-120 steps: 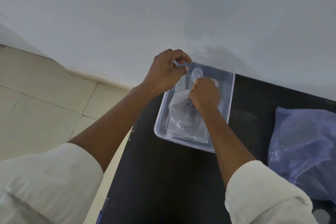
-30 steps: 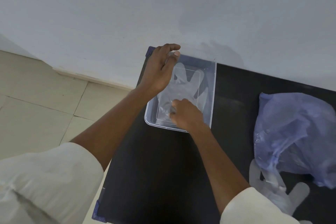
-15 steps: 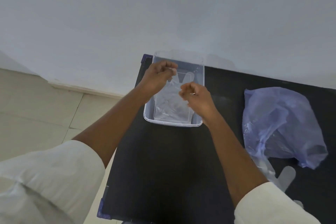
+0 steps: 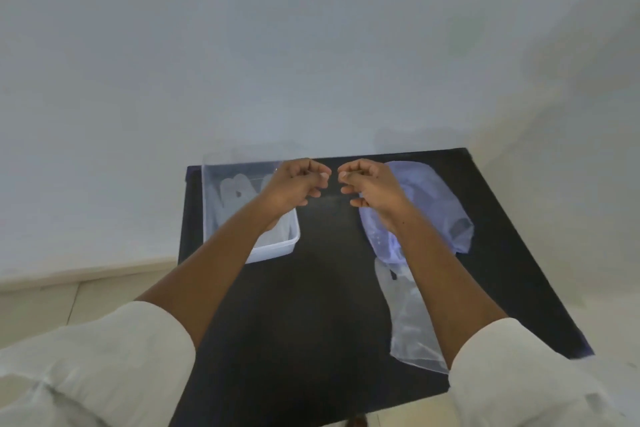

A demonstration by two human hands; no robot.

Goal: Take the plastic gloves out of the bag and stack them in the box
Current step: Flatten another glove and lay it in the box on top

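Both hands are raised above the black table at frame centre, knuckles up, fingertips facing each other across a narrow gap.

Left hand: fingers curled inward toward the palm, thumb close to the index finger. Nothing is visible in its grip. It sits over the right edge of the box.

Right hand: fingers curled in the same way, thumb tip near the index fingertip. Whether a thin film is pinched there cannot be told; nothing is plainly held. It sits over the left part of the bag.

Box: clear plastic, rectangular, at centre left of the frame, on the far left part of the table and close to the wall. The left forearm crosses its near right corner. Inside it lie clear gloves, fingers pointing toward the wall; their count cannot be told.

Bag: pale blue-violet, crumpled, at centre right of the frame, resting on the table and well apart from the box. The right forearm covers part of it.

Loose glove: clear, flat on the table at lower right of the frame, just below the bag and touching or overlapping its lower edge. Its cuff end points toward the near table edge. The right forearm hides its right side.

White sleeves fill the lower corners of the frame. Pale floor tiles show at lower left.
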